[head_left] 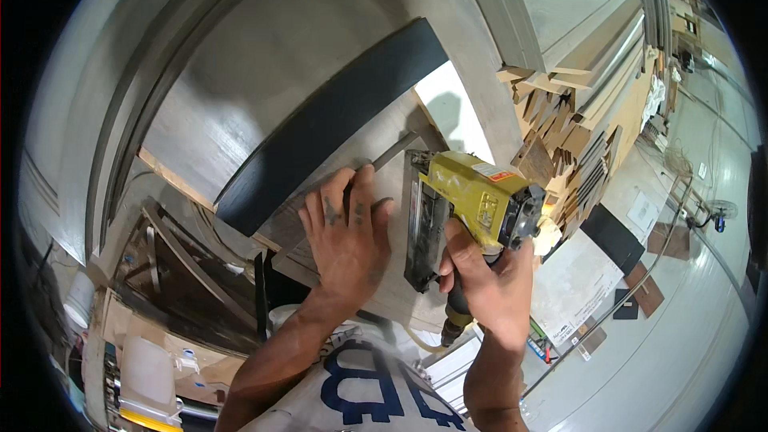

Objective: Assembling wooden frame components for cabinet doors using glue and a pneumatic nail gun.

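Note:
My right hand (488,284) is wrapped round the handle of a yellow-green pneumatic nail gun (472,196). Its black magazine (424,232) points toward me, and its nose is at the far end of a narrow grey strip (398,148). Whether the nose touches the strip I cannot tell. My left hand (344,232) lies flat, fingers stretched, with its fingertips on the strip and its palm over a grey panel (400,296). Just beyond the strip runs a long dark, slightly curved board (328,124). An air hose (422,342) hangs below the gun.
Many wood offcuts (560,140) are piled to the right, beside long stacked boards (616,56). Large grey panels (280,48) lie beyond the dark board. At lower left are a curved wooden strip (196,268) and a white plastic container (148,372). A cage fan (720,210) stands far right.

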### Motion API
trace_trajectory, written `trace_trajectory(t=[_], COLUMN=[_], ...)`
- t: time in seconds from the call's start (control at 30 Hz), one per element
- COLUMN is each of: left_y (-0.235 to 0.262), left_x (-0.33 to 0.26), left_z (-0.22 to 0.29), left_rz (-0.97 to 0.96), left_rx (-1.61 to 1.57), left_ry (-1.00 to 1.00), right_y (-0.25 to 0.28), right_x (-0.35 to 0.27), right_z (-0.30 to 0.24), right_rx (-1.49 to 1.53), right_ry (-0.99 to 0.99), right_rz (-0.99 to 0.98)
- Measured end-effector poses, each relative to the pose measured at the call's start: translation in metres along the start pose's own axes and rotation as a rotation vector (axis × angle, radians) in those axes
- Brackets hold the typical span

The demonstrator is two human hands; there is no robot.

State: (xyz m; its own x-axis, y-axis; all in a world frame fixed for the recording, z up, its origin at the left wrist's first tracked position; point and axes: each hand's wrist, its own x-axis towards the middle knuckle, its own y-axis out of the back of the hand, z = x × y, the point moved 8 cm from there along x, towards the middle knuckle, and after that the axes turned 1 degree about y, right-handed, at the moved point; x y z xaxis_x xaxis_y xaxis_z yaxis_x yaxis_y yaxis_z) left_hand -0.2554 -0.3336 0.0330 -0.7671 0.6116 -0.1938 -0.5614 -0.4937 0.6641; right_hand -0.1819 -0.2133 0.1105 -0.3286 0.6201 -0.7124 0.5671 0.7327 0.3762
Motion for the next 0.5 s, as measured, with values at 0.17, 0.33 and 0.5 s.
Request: trace_trajectory(t=[0.17, 0.33, 0.5], left_y=[-0.003, -0.003, -0.004], left_x=[-0.001, -0.002, -0.002], left_z=[0.002, -0.002, -0.004], left_rz=[-0.028, -0.011, -0.023], left_rx=[0.031, 0.024, 0.030], left_ry=[0.032, 0.012, 0.013], right_y=[0.025, 0.024, 0.024], right_x=[0.000, 0.002, 0.004], right_z=[0.009, 0.012, 0.013], right_rx=[0.040, 0.005, 0.043], right_ry=[0.001, -0.006, 0.003], right_rz=[0.094, 0.064, 0.082])
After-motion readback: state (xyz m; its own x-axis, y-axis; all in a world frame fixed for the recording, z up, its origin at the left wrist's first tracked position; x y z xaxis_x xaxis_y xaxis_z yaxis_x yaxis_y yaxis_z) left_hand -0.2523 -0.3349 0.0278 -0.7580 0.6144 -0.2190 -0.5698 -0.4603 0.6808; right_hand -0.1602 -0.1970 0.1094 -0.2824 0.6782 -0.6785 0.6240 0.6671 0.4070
